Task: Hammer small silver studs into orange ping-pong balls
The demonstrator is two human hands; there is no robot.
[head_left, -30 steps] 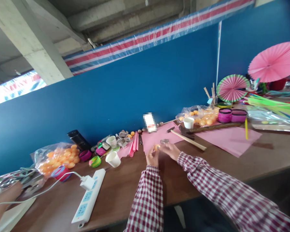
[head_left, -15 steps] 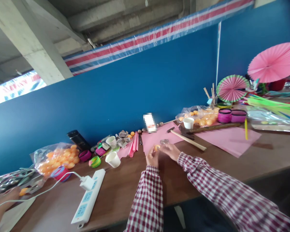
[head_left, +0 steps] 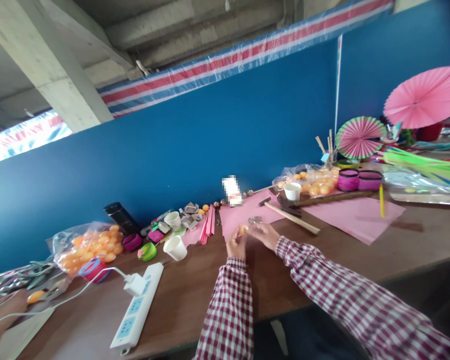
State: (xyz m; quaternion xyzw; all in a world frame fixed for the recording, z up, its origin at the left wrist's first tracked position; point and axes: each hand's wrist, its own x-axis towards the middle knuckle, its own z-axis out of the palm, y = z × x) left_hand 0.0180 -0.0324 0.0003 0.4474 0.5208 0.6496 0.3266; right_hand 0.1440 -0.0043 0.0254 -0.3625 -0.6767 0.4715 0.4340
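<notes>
My left hand (head_left: 236, 246) pinches a small orange ball (head_left: 243, 229), like a ping-pong ball, between thumb and fingers above the table. From the right, my right hand (head_left: 265, 236) reaches in with its fingers drawn together at the ball's side. Whatever those fingertips hold is too small to make out. Just beyond both hands, a little heap of shiny silver pieces (head_left: 255, 220) lies on pink paper (head_left: 230, 218). A wooden-handled hammer (head_left: 294, 217) rests to the right of the heap.
At left are a power strip (head_left: 138, 305), a paper cup (head_left: 175, 248), a bag of orange balls (head_left: 93, 245) and another person's hand (head_left: 13, 305) holding an orange ball. At right, another ball bag (head_left: 318, 182), a white cup (head_left: 292, 191) and pink sheets (head_left: 360, 220) lie before the blue partition (head_left: 210, 140).
My hands stay almost in place at the ball. At the left edge, the other person's hand and its orange ball have shifted slightly.
</notes>
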